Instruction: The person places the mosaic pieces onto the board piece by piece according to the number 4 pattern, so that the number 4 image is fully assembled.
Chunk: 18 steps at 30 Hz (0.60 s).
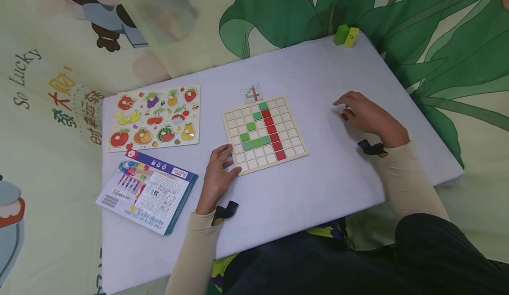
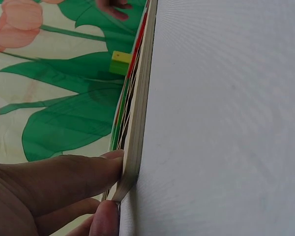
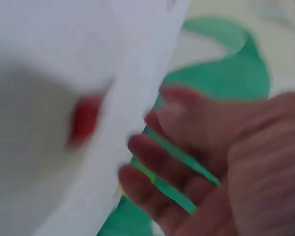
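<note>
A wooden grid board (image 1: 301, 153) lies on the table, with white squares, a column of red tiles (image 1: 271, 130) and several green tiles (image 1: 247, 145). My left hand (image 1: 218, 173) grips its near left corner, thumb on the front edge and fingers along the left side. The left wrist view shows thumb and fingertips (image 2: 106, 216) right at that corner. Beyond the board lies a small card (image 1: 252, 93) with a similar grid. To the right, my right hand (image 1: 367, 116) hovers with loosely bent fingers and nothing visible in them. A blurred red patch (image 3: 85, 119) appears past its fingertips.
A fruit puzzle board (image 1: 159, 118) lies at the left, with a flat box (image 1: 149, 192) nearer me. Green and yellow blocks (image 1: 346, 36) stand at the far right corner. Printed cloth (image 1: 278, 12) hangs behind the white table (image 1: 318, 180).
</note>
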### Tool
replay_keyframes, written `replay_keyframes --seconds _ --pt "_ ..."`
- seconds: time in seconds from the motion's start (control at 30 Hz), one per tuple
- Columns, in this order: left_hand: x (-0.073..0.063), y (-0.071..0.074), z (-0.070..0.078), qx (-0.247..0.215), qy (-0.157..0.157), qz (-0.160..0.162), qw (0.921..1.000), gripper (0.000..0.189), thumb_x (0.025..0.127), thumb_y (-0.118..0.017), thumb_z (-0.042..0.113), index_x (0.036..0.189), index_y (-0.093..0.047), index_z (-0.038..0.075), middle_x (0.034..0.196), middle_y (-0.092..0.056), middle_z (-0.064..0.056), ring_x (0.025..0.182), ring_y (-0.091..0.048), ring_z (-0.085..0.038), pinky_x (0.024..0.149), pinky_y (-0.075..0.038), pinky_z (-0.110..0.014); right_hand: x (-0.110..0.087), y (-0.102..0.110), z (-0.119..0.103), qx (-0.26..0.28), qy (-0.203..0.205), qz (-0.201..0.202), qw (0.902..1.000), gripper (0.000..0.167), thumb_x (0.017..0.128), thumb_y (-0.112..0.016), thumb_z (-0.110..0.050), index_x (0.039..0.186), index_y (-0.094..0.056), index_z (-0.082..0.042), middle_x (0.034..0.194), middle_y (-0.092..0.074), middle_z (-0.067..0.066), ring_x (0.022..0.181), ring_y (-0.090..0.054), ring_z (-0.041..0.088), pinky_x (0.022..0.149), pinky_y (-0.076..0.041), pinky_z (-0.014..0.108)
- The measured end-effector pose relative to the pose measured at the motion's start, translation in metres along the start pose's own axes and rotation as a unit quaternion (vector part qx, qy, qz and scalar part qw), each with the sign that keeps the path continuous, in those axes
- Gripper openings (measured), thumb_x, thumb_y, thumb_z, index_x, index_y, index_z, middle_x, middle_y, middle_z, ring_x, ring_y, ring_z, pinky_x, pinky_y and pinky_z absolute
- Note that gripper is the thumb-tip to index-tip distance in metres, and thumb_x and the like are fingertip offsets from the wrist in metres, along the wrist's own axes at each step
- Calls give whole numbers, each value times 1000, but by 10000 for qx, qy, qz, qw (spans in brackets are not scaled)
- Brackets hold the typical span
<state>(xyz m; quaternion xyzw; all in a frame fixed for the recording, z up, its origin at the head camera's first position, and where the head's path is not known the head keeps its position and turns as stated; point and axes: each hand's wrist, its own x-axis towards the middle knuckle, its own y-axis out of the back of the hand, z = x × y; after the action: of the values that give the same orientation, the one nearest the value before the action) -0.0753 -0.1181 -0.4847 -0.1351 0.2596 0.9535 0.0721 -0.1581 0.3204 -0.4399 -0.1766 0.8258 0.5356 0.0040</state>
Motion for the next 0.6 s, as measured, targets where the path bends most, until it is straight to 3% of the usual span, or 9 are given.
replay_keyframes --seconds 0.1,0.17,0.4,0.6 --pt "-1 1 -1 -8 9 -25 10000 82 90 -79 -3 162 -43 8 171 -36 -7 138 -61 -37 110 -57 -47 -5 1 25 100 -290 -476 9984 41 103 -60 0 144 -61 2 147 -49 30 138 -44 48 110 -50 66" --pt "-1 1 -1 -15 2 -38 10000 82 90 -79 -3 162 -43 8 171 -35 -7 139 -60 -37 111 -56 -47 -8 -1 34 119 -275 -586 9978 41 102 -61 0 144 -61 2 146 -48 30 138 -42 49 108 -51 66" --pt "-1 2 -1 -50 -27 -8 10000 82 90 -79 -2 162 -43 8 171 -35 -6 138 -61 -37 110 -57 -47 -4 -6 38 97 -210 -360 9991 36 100 -64 5 136 -62 5 134 -54 28 123 -55 44 101 -56 62" --pt "-1 1 -1 -85 -40 -1 10000 83 89 -80 -2 163 -42 8 172 -34 -7 138 -60 -37 109 -57 -47 2 -9 32 350 -464 -387 9976 33 102 -61 -3 134 -58 7 130 -55 25 119 -57 41 102 -55 58"
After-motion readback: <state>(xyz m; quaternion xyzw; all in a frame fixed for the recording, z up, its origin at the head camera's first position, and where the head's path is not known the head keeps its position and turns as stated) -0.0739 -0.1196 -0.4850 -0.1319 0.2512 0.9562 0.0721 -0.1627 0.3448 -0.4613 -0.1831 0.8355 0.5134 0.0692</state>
